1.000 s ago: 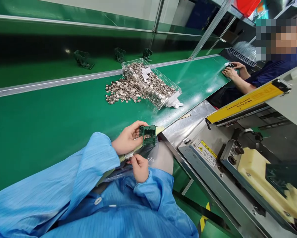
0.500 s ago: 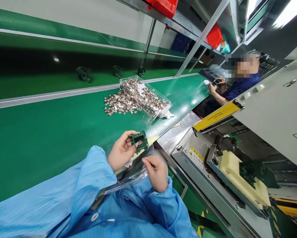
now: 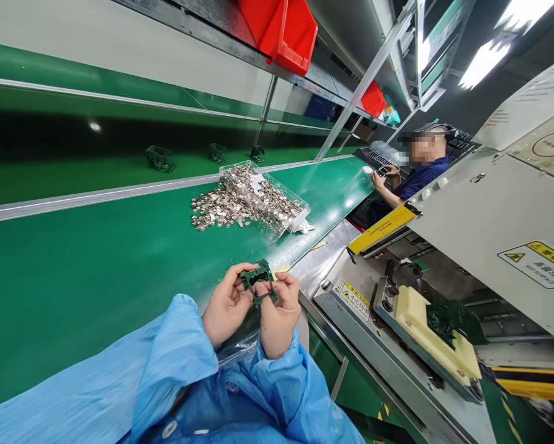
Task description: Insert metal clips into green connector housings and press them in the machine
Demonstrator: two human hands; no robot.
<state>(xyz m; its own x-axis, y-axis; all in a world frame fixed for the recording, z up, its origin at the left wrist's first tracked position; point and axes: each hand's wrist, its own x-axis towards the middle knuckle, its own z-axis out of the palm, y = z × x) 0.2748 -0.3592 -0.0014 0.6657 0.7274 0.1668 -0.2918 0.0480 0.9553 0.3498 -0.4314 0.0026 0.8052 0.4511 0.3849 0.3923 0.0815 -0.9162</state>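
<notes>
A small dark green plastic frame (image 3: 260, 270) with an open middle is held up in front of my chest, above the bench's near edge. My left hand (image 3: 227, 311) grips its left side between thumb and fingers. On its lower right, my right hand (image 3: 279, 314) is closed, with the thumb at the opening and fingers along the outer side. Whether a small part sits under the right thumb is hidden. Beyond the hands, small silvery metal pieces (image 3: 221, 206) lie heaped, spilling from a tipped clear plastic box (image 3: 299, 217).
Several similar green frames (image 3: 160, 158) stand along the back of the green bench (image 3: 96, 265). To the right is a press machine with a cream fixture (image 3: 410, 314). A co-worker (image 3: 410, 179) sits farther along. Red bins (image 3: 286, 37) rest on the overhead shelf.
My right hand has moved up and left from below the frame and now holds its right side. The left hand still grips the frame. The view has shifted slightly.
</notes>
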